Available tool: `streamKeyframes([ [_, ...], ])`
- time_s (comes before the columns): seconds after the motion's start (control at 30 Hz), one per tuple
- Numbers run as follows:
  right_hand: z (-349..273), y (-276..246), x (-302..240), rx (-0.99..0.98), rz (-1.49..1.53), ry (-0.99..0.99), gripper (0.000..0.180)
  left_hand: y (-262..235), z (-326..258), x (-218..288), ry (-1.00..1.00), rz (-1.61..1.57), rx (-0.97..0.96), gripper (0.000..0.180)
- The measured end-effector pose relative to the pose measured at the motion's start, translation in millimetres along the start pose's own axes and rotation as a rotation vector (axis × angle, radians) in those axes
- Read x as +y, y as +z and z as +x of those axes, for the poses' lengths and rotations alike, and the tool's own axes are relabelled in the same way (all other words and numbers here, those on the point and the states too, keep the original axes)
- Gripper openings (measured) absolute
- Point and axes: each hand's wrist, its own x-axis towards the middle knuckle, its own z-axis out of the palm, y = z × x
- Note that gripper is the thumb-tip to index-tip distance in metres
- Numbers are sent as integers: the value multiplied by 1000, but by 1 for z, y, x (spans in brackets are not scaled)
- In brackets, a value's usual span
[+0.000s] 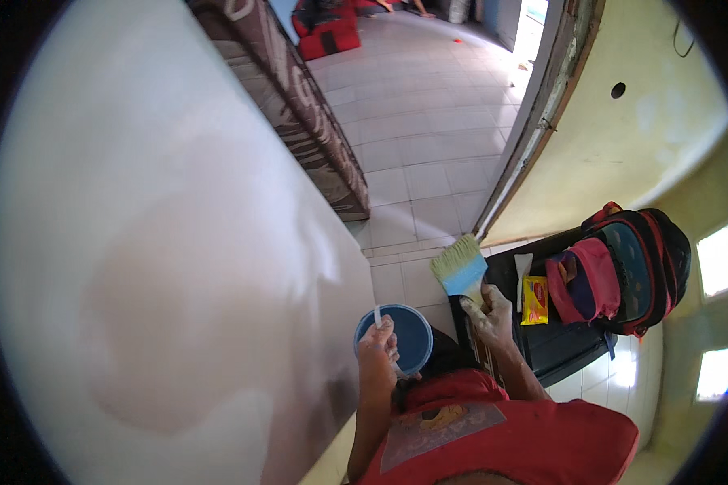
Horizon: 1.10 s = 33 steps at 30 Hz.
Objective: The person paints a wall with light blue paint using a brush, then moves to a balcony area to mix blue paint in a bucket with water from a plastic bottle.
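My left hand [378, 343] is closed on the pale handle of a small blue bucket [413, 333], which hangs close to my body. Its inside looks blue, and I cannot tell how much liquid it holds. In my right hand [492, 317] is a wide paintbrush [463, 268] with a light blue band. Its pale yellowish bristles point up and to the left, away from both the wall and the bucket. Whitish smears mark the fingers of both hands.
A white wall [178, 242] fills the left, with a brown patterned mattress [299, 105] upright beyond it. At right, a black suitcase [570, 356] lies by a backpack [663, 259], a pink bag [586, 279] and a yellow packet [535, 301]. A doorway frame [542, 121] borders the tiled floor [429, 174].
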Motion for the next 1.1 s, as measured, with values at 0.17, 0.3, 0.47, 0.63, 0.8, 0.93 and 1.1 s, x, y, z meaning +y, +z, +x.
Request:
streamKeyframes([
  [0.17, 107, 41, -13, -20, 82, 45, 26, 25, 98, 40, -47, -60, 33, 39],
  [0.3, 234, 72, -12, -43, 46, 80, 44, 69, 181, 80, -68, -102, 37, 43],
  [0.47, 393, 88, -16, -106, -213, 74, 53, 136, 284, 145, -131, -115, 71, 45],
  [0.63, 521, 86, -45, -110, -121, 86, 52, 203, 393, 224, -75, -116, -22, 45],
  [0.8, 643, 81, -53, -26, -146, -12, 50, 283, 510, 295, -29, -137, -127, 48],
  [0.93, 753, 71, -39, 66, -209, 50, 43, 360, 618, 344, -35, -137, -231, 45],
  [1.1, 880, 45, -25, 255, -287, 79, 37, 475, 734, 409, -51, 5, -257, 45],
])
